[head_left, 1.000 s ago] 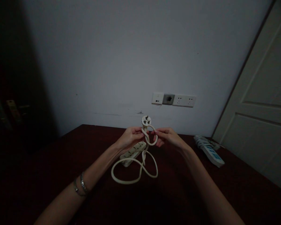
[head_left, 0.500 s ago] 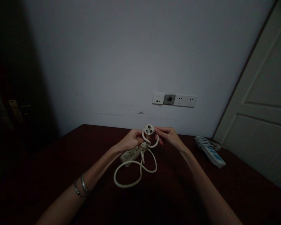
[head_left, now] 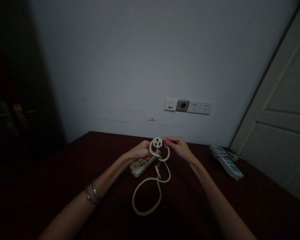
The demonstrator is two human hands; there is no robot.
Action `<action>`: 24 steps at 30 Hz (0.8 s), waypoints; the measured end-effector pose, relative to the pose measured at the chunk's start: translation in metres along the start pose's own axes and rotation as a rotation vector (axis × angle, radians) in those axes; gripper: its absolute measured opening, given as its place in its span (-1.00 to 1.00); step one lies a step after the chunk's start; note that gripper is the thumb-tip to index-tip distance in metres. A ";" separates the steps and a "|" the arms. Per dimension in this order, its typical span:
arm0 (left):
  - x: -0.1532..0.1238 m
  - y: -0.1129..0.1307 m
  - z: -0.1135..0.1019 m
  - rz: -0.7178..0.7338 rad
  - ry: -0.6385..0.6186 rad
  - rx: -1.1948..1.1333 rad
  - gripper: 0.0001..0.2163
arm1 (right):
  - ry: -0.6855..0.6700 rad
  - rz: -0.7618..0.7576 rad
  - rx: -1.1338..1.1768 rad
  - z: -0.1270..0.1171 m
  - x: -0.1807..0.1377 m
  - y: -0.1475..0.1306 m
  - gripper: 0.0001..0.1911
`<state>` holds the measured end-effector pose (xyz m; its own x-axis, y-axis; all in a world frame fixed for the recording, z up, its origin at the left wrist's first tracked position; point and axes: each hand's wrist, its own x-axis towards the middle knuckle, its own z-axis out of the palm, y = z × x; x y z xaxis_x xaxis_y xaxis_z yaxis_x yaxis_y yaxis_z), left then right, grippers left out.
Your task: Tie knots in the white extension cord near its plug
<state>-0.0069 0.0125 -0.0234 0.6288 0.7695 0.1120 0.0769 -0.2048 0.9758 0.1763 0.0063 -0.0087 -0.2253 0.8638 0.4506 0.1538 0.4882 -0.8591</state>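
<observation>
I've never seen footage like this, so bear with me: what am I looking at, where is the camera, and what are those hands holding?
No machine here: a person works with bare hands, filmed by a camera worn on their head, looking forward and down. The left hand and right hand pinch a cream cord near its plug. The rest of it lies looped on the dark red table, beside a cream power strip. A second strip lies at the right, near a door.
</observation>
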 end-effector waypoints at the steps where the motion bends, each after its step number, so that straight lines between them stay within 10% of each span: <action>1: 0.001 -0.002 0.000 -0.004 -0.007 -0.018 -0.88 | 0.010 -0.004 0.001 0.001 0.000 0.000 -0.58; 9: 0.003 -0.004 0.004 0.155 -0.045 -0.311 -0.54 | 0.032 0.120 0.121 0.003 -0.001 0.002 -0.60; 24: 0.000 -0.008 0.007 0.212 -0.008 -0.771 -0.71 | 0.061 0.142 0.238 0.000 0.002 0.004 -0.63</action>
<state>-0.0018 0.0097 -0.0322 0.5755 0.7564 0.3109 -0.5999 0.1320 0.7891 0.1766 0.0097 -0.0112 -0.1581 0.9308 0.3296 -0.0518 0.3255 -0.9441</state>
